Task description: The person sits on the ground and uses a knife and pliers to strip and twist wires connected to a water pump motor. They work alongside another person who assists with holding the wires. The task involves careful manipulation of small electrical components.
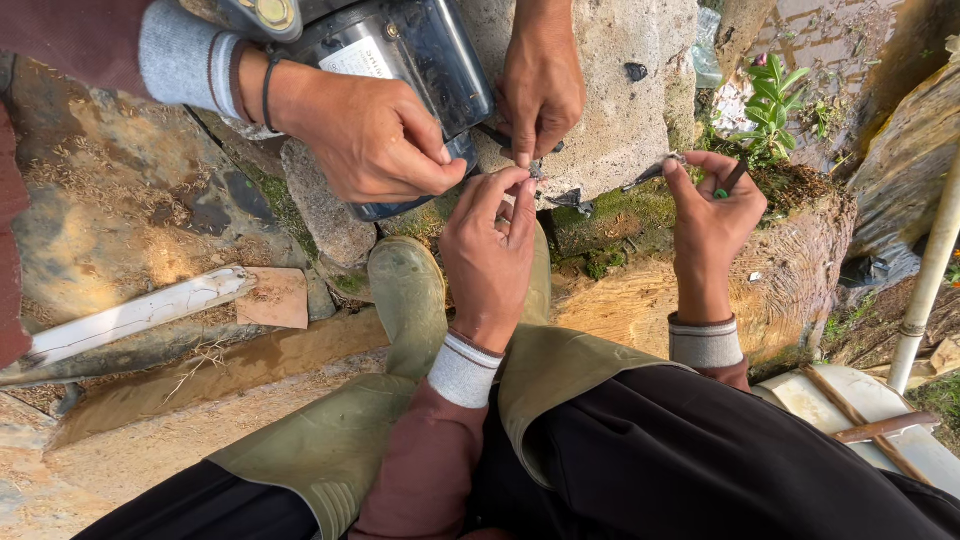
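At left hand [490, 245] fingertips, wire end [537, 172], pliers [655, 170] in right hand [712, 215]

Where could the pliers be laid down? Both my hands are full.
Bare ground lies left of the green boot, between the white pipe and the black trousers. Crowded: left hand, right hand and a co-worker's hands cluster at the dark pump.

The person's 2 forearms are reaching up and away from the body, both in reddish-brown sleeves with grey ribbed cuffs. The left hand [490, 250] is showing its back to the camera, thumb and forefinger pinching together at the fingertips. The right hand [712, 215] is sitting further right, fingers curling inward and thumb pressing against them in a closed grip.
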